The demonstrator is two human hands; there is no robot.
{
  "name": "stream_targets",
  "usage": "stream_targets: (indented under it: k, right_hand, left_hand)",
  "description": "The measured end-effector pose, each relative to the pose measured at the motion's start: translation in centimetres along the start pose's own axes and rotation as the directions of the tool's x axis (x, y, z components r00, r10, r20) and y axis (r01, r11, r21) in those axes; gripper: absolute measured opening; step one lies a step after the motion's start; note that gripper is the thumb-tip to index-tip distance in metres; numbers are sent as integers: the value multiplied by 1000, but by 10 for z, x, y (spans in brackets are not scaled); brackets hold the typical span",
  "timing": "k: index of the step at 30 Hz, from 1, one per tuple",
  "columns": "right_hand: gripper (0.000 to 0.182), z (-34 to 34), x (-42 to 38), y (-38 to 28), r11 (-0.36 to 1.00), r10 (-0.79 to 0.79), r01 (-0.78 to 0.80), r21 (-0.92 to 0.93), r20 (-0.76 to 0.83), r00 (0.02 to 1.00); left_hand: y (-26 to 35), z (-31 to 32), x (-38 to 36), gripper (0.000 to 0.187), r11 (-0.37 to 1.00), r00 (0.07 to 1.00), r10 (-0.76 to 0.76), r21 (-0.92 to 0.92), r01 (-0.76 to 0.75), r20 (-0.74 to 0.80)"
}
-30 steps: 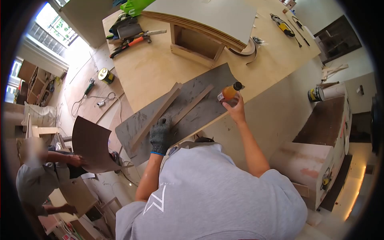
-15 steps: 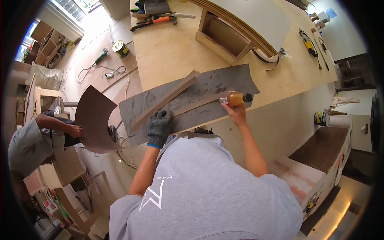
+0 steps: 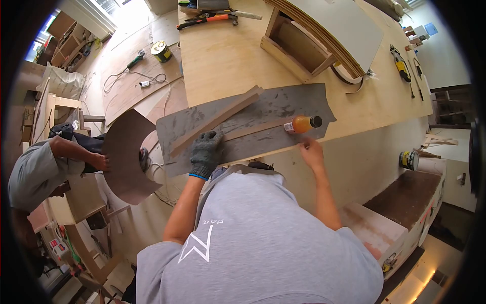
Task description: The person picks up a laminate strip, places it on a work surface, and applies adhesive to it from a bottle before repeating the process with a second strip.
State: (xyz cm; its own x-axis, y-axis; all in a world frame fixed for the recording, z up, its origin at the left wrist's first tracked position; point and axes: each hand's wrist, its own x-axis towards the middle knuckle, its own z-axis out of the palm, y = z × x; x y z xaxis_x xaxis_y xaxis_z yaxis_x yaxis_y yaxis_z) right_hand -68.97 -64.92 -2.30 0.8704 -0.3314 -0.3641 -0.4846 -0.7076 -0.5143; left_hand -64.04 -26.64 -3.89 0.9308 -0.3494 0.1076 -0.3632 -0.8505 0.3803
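Note:
My left hand [image 3: 205, 153], in a dark grey glove with a blue cuff, rests at the near edge of a grey sheet [image 3: 283, 104], its fingers curled by the end of a thin brown strip [image 3: 253, 130]. What it may grip is hidden. Another brown strip [image 3: 217, 120] lies slanted across the sheet. A bottle of orange liquid [image 3: 302, 124] with a black cap is on the sheet's right part. Just below it is my bare right hand [image 3: 310, 151], apart from the bottle, fingers bent together; anything in them is too small to tell.
Behind the sheet, an open wooden box [image 3: 296, 48] stands on the plywood table [image 3: 223, 61]. A hammer [image 3: 217, 19] lies at the back left, a yellow power tool [image 3: 401, 65] at the right. A co-worker's hand [image 3: 99, 162] holds a curved brown sheet [image 3: 126, 157] at the left.
My right hand has let go of the bottle and moved down, away from it. The co-worker's curved sheet has shifted slightly. The whole view has shifted a little.

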Motion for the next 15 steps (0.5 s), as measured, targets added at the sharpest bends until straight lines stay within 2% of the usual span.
stream_targets:
  k: [3, 5, 8, 15]
  right_hand:
    - [27, 25, -28, -16, 919, -357, 370, 138, -109, 928]
    - [26, 43, -30, -37, 855, -487, 509, 98, -182, 854]
    - [25, 69, -12, -63, 835, -526, 550, 12, -274, 805]
    - [8, 94, 16, -61, 835, -551, 533, -138, -204, 809]
  left_hand:
    - [2, -1, 4, 43, 1000, 1000, -3, 21, 3, 4]
    - [3, 2, 6, 42, 1000, 1000, -8, 16, 8, 8]
    - [1, 4, 5, 39, 999, 999, -31, -12, 31, 14]
    - [-5, 8, 4, 37, 1000, 1000, -10, -3, 10, -20]
